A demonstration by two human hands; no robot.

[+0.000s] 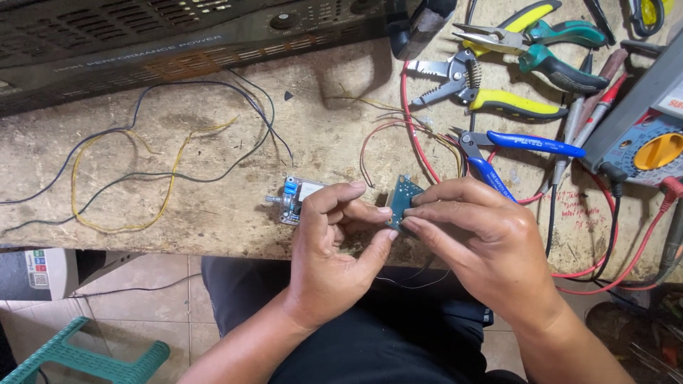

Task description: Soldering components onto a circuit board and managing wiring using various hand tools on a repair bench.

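- Head view: we hold a small green circuit board between both hands, just above the near edge of the tabletop.
- Our left hand pinches the board's left side; its grip is closed on the board. Our right hand does the same on the right side, fingers tight on it.
- We think the step in hand is looking over or turning the board. The next move needs a gentle, steady hold.
- The board stands nearly upright, long side running up and down, top tipped a bit away from us.
- A second small board with a knob lies just beside our left hand. Blue cutters lie near our right hand.
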